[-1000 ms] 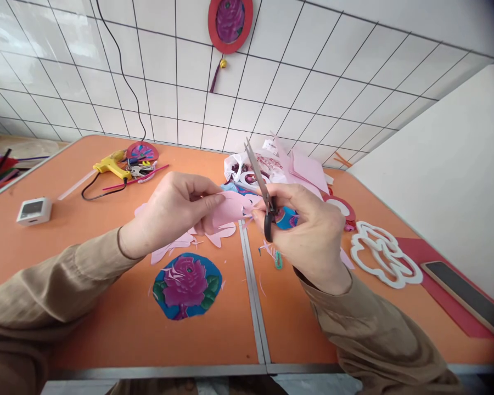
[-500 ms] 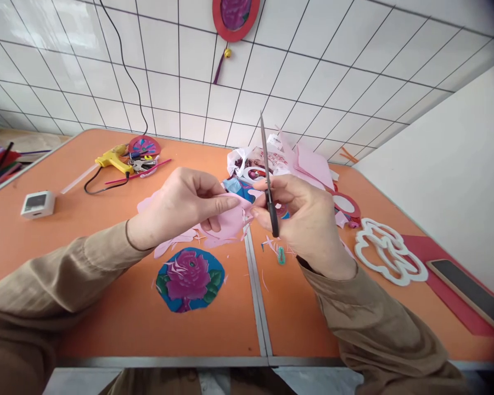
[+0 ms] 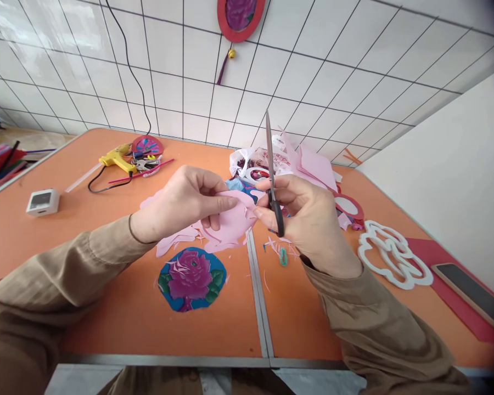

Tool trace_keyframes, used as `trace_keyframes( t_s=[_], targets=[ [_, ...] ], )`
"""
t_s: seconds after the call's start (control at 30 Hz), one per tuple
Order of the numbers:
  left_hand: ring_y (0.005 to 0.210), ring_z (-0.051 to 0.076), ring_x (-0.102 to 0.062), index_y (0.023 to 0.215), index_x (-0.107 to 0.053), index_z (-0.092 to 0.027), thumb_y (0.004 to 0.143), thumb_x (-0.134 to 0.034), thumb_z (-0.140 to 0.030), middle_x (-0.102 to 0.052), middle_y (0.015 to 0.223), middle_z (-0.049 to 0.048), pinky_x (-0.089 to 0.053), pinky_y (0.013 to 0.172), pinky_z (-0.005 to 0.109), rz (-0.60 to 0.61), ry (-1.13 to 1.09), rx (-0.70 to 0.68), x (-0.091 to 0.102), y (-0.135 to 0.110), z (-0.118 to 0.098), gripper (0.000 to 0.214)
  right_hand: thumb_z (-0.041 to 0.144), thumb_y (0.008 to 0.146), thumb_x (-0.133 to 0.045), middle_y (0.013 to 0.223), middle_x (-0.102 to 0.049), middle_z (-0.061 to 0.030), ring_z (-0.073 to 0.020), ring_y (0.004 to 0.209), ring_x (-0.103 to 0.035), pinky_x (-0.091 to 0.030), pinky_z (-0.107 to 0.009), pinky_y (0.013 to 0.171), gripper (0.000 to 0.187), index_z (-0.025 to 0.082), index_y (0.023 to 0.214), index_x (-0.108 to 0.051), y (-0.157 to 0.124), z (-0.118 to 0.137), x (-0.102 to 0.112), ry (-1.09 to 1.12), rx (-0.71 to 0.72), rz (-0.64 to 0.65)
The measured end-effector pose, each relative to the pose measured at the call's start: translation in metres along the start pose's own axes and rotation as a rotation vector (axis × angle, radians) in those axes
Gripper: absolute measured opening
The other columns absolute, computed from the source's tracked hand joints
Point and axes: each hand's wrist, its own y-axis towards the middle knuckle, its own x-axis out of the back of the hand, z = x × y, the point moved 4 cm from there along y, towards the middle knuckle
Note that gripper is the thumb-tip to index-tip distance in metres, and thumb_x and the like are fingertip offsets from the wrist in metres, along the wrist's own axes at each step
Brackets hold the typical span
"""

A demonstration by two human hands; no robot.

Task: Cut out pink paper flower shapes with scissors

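At far left, coloured strips lie beyond the surface's edge; on it come a small white device [image 3: 49,204], then a yellow glue gun [image 3: 118,158] with its cord, beside keys and a small red-rimmed disc [image 3: 152,144]. The left hand [image 3: 189,203] pinches the pink piece [image 3: 233,219] between thumb and fingers, above pink scraps [image 3: 177,241] that it partly hides. Nearer the front edge lies a blue flower cutout [image 3: 192,278] with slivers on it. The right hand [image 3: 308,214] grips black-handled scissors [image 3: 270,148], blades up, its fingertips at the pink piece's edge; it blocks part of the clutter behind, near a plastic bag [image 3: 280,162] and pink sheets [image 3: 315,164]. Further right are a red ring [image 3: 356,207], a white cloud-shaped frame [image 3: 405,284] and a dark slab [image 3: 469,288] on a red sheet [image 3: 456,307]. The orange surface [image 3: 119,329] has a metal seam and meets a white tiled wall [image 3: 206,93], where a red oval frame [image 3: 239,35] hangs with a tassel.
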Motion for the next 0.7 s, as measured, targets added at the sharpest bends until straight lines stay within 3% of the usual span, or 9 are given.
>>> trace_keyframes(
  t_s=[0.33,0.7],
  targets=[
    [0.031,0.006,-0.047,0.06,-0.067,-0.011,0.076,-0.072,-0.018,-0.052,0.036,-0.0038,-0.033,0.033,0.017,-0.059,0.12,-0.011,0.0034,0.0002,-0.008,0.019,0.022,0.067,-0.079,0.066,-0.067,0.0018,-0.0193,0.062,-0.065,-0.057,-0.035,0.054,0.028,0.028,0.092,-0.068,0.001,-0.0027,-0.0004,-0.003,0.0,0.005],
    [0.038,0.009,-0.055,0.062,-0.067,-0.011,0.081,-0.069,-0.018,-0.064,0.046,0.0022,-0.045,0.038,0.018,0.014,0.055,0.018,0.0029,0.0043,-0.0057,0.02,0.024,0.066,-0.081,0.066,-0.066,0.0021,-0.0188,0.06,-0.064,-0.057,-0.037,0.059,0.029,0.026,0.091,-0.067,0.0017,-0.0009,0.0005,-0.03,0.009,0.007]
  ],
)
